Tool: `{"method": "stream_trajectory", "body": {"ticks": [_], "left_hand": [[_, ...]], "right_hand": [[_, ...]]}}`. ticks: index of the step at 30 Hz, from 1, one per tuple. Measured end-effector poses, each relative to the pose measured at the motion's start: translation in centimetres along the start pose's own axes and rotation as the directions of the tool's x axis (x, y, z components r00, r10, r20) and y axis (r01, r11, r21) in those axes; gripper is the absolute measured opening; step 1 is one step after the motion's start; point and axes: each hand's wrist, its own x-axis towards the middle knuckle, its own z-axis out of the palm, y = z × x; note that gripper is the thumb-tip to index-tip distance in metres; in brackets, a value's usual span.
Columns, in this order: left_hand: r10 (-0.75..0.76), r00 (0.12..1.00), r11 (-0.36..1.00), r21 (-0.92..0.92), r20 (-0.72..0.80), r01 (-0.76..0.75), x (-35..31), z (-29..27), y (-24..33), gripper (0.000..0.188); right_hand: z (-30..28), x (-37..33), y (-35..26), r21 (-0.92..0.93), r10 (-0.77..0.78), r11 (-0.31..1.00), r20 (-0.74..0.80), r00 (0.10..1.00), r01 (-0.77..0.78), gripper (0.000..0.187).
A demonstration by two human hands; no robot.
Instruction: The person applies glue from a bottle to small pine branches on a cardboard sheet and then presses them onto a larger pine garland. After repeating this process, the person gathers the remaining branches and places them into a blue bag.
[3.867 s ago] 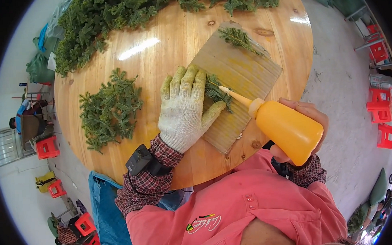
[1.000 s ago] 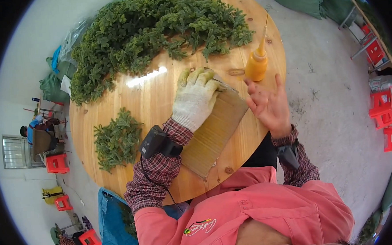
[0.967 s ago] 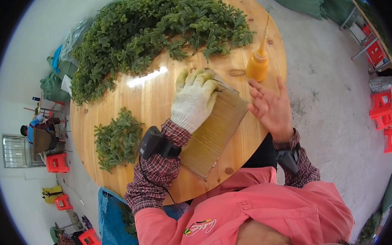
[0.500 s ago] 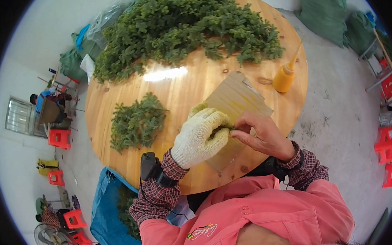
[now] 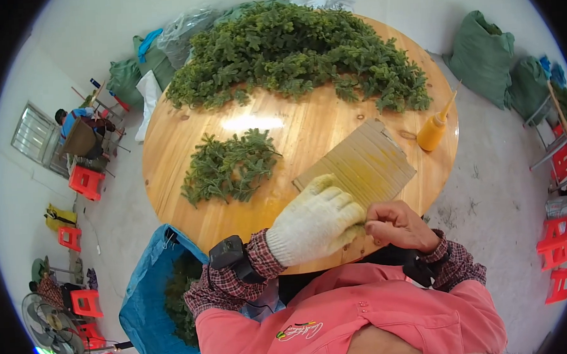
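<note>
My left hand [image 5: 315, 225], in a white knit glove with yellow-stained fingertips, is closed with its back toward me. Its fingers meet the bare right hand [image 5: 400, 225], which is curled in a pinch. Whatever lies between the fingertips is hidden or too small to name. Just beyond both hands, a piece of corrugated cardboard [image 5: 366, 163] smeared with yellow lies on the round wooden table. To the left is a small pile of green artificial fir sprigs [image 5: 232, 167]. A yellow squeeze bottle [image 5: 431, 134] with a long thin nozzle stands right of the cardboard.
A big heap of green sprigs [image 5: 296, 58] covers the table's far side. Beside my left arm, a blue bag [image 5: 150, 306] holds more greenery. Stuffed green sacks [image 5: 480, 58], red stools [image 5: 86, 182] and a fan [image 5: 54, 327] stand around. Another person [image 5: 79, 123] sits far left.
Both hands have come off the cardboard toward me and slightly right, staying together. The left hand has turned, showing its back. The whole view has tilted, showing more beyond the table.
</note>
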Motion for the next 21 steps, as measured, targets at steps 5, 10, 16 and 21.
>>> {"method": "stream_trajectory", "body": {"ticks": [5, 10, 16, 21], "left_hand": [[0.2, 0.975, 0.973, 0.101, 0.098, -0.209, -0.3, -1.3, 1.2, 0.02], [0.087, 0.995, 0.918, 0.384, 0.057, -0.103, -1.6, -4.4, -2.1, 0.013], [-0.179, 0.982, 0.926, 0.327, -0.063, 0.19, -4.8, -6.0, -5.0, 0.029], [-0.278, 0.941, 0.781, 0.526, -0.193, 0.338, -8.2, -5.6, -9.7, 0.052]], "right_hand": [[0.5, -1.1, -0.1, 0.326, 0.139, 0.923, 0.211, 0.967, -0.204, 0.02], [0.2, -3.2, -0.7, 0.379, -0.158, 0.924, 0.288, 0.944, 0.039, 0.025], [-5.3, -9.0, 1.2, 0.46, -0.284, 0.782, -0.339, 0.897, 0.421, 0.032], [-6.8, -10.7, 7.3, -0.644, -0.122, 0.665, -0.594, 0.796, -0.379, 0.024]]}}
